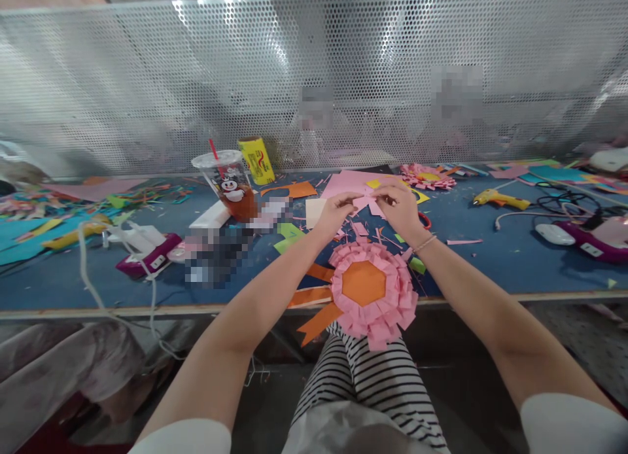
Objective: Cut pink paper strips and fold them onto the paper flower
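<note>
My left hand (339, 212) and my right hand (398, 207) are raised over the table, close together, fingers pinched. Between them is a small piece of pink paper (364, 202), held from both sides. Nearer to me, a pink paper rosette (346, 307) with an orange centre and orange paper tails lies partly over the table's front edge. Pink paper scraps (360, 229) are scattered just below my hands. Behind them lies a larger pink sheet (338, 184). Red-handled scissors (424, 220), mostly hidden, are beside my right wrist.
A lidded drink cup (235, 186) and a yellow container (257, 161) stand to the left. Purple power strips (150, 256) with cables lie on both sides. A yellow glue gun (501, 198) and another pink rosette (426, 176) are to the right. A perforated metal panel (161, 81) rises behind the table.
</note>
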The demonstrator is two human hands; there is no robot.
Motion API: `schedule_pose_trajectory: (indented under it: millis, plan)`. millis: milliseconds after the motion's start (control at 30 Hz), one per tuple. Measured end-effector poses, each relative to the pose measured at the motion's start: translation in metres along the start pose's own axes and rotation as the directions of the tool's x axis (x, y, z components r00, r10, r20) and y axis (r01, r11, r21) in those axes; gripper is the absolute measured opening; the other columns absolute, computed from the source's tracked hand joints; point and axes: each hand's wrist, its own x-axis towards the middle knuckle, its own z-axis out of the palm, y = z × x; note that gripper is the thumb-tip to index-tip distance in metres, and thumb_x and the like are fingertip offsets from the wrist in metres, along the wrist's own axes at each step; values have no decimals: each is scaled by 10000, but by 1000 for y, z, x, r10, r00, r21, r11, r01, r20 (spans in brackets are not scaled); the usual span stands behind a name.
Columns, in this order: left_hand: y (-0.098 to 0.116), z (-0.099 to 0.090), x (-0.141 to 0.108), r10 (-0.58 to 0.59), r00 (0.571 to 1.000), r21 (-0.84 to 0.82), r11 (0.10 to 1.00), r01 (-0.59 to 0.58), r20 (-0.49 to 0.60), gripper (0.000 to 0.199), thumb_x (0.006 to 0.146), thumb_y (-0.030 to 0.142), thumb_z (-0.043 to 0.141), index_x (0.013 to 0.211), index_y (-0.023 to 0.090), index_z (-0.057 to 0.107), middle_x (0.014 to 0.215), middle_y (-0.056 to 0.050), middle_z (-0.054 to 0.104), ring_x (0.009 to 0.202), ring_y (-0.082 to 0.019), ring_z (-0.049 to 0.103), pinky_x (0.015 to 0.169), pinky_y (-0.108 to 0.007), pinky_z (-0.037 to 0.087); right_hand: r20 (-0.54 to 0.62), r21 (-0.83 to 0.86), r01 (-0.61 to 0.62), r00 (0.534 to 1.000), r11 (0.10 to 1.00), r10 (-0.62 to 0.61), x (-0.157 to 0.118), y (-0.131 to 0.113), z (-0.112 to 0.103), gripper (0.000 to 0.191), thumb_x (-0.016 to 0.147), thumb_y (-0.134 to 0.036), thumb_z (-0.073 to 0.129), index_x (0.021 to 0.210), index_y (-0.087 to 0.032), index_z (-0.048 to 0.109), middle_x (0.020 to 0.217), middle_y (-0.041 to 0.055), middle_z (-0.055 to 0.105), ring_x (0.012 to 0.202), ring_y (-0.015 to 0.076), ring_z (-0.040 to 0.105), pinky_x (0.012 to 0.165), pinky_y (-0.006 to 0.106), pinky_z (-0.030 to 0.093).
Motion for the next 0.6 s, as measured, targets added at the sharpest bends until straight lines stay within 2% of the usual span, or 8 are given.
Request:
schedule_pose_trajectory:
  millis: [100,167,233,367,600]
  plan:
    - [3,2,0,-64,997,-173,983,54,-51,224,650,181,509,832,165,639,773,-19,619,703,-96,569,725,-255,470,-32,23,75,997,997,-74,0,-4,0,174,741,-159,516,752,-243,668,862,44,638,892,201,570,842,377,435]
    - [6,2,-1,-121,990,-269,958,99,-66,181,676,230,558,832,161,621,743,-19,613,678,-91,571,710,-250,476,-29,21,115,993,993,-114,0,-6,-1,174,742,-148,517,753,-239,665,862,50,641,909,203,574,875,386,430]
    - [8,3,-3,-150,988,-327,936,128,-42,239,641,244,648,864,166,610,682,2,598,636,-78,564,677,-232,474,-13,3,134,991,991,-134,0,-7,-1,173,732,-134,526,768,-236,662,885,56,640,921,203,576,888,391,434]
    - [11,3,-6,-149,989,-398,907,141,11,358,535,190,752,861,167,604,612,47,569,593,-52,553,641,-195,465,8,-11,166,986,986,-166,-1,-5,1,195,718,-111,529,806,-228,658,926,48,630,942,188,575,885,385,454]
    - [12,4,-7,-122,991,-441,887,136,60,344,524,152,761,838,162,621,564,65,549,585,-48,571,617,-175,454,-31,47,136,990,990,-134,-2,-2,3,174,700,-108,571,781,-223,674,984,54,596,978,180,555,869,361,467]
